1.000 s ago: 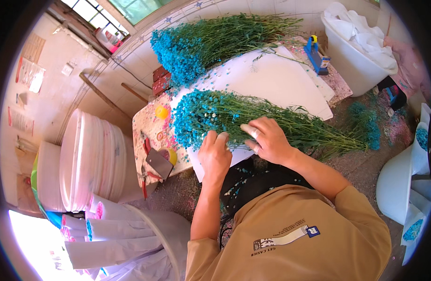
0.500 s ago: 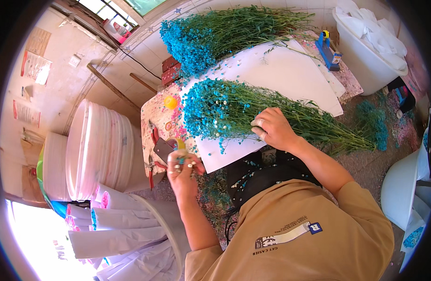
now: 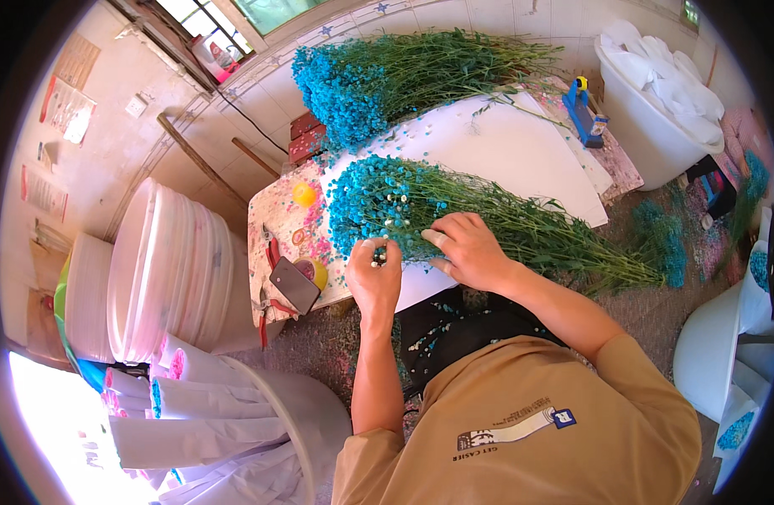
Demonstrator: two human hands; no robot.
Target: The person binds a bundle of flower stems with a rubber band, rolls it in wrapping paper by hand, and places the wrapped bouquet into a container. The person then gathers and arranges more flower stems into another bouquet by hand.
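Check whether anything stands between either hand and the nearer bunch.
Nothing visible does. The left hand is at the blue heads of the nearer bunch, the right hand by its stems; the farther bunch lies beyond it.

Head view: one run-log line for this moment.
left hand: at blue flower heads of near bunch, grip unclear | right hand: at its stems | far bunch: untouched
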